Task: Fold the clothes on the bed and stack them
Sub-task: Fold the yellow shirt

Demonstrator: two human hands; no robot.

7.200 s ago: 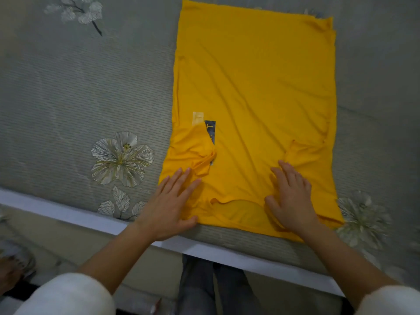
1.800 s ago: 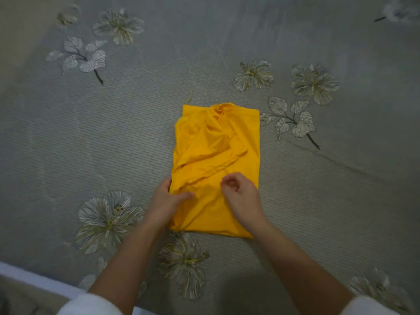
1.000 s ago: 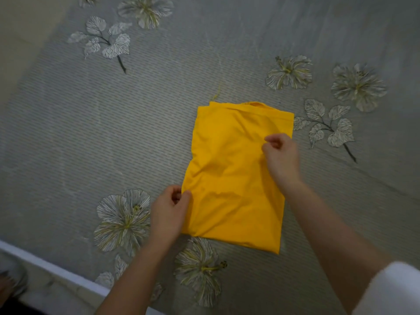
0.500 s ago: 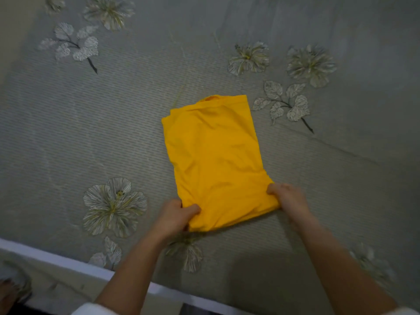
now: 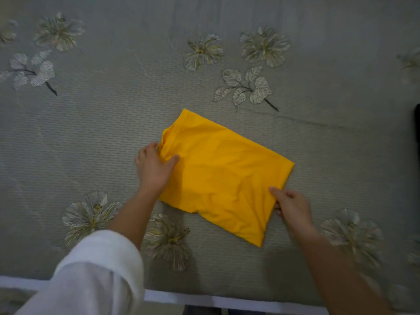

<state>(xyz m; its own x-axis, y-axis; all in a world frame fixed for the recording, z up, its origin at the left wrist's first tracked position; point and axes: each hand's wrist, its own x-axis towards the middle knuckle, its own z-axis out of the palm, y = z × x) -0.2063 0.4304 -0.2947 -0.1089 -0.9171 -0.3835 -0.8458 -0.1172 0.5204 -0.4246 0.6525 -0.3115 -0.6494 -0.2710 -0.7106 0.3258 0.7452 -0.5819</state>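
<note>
Shirt [image 5: 227,178] lies folded but askew, mid-bed [image 5: 91,133]. L hand [image 5: 154,171] grips its bunched left end, thumb on top; R hand [image 5: 293,205] pinches the near-right edge. Risk: layers look loose & slack, so lifting or dragging by two edges could let the fold slip open or crease. L fingertips hidden behind the cloth; no stack or other clothes in view; dark obj [image 5: 417,126] at far right cut off, can't ID.

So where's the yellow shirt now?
In the head view the folded yellow shirt lies mid-bed on the floral bedspread, between the left hand gripping its left edge and the right hand pinching its right edge.
</note>
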